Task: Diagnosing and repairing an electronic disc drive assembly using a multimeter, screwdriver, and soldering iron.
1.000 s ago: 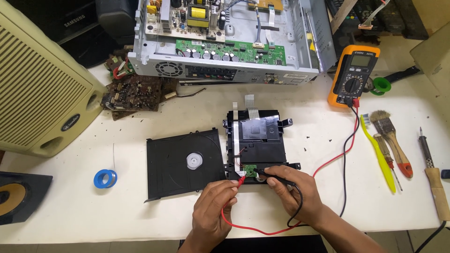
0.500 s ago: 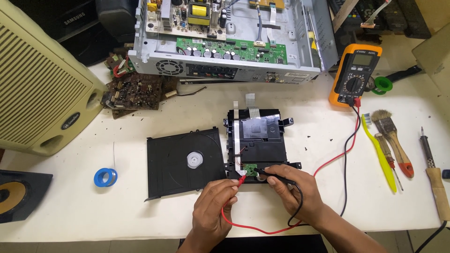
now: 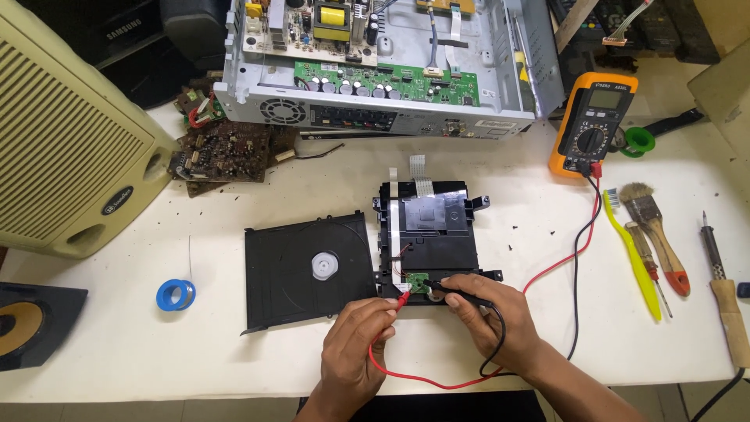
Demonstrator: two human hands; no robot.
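The left hand [image 3: 355, 344] pinched the red probe [image 3: 397, 300] between thumb and fingers, its tip resting on the small green circuit board [image 3: 419, 282] at the near edge of the black disc drive [image 3: 430, 234]. Just to the right, the right hand [image 3: 484, 316] gripped the black probe [image 3: 453, 291], laid almost flat, with its tip at the same little board; whether that tip actually touched a contact was hard to tell from this angle. A red lead [image 3: 437, 381] looped near the wrists, and a black lead [image 3: 578, 258] ran with it to the far right, into the orange multimeter [image 3: 595, 123].

The drive sat on the white table [image 3: 117, 344], with its black disc tray [image 3: 305, 270] touching it on the left. A blue roll of tape [image 3: 176, 295] lay well left of the tray. Farther off stood an open metal chassis [image 3: 375, 66] full of boards, a brown circuit board [image 3: 223, 150] to its left, and a beige speaker cabinet [image 3: 66, 133] at the far left. On the right lay a yellow-green toothbrush [image 3: 631, 254], a paintbrush [image 3: 656, 230] and a soldering iron [image 3: 723, 289].
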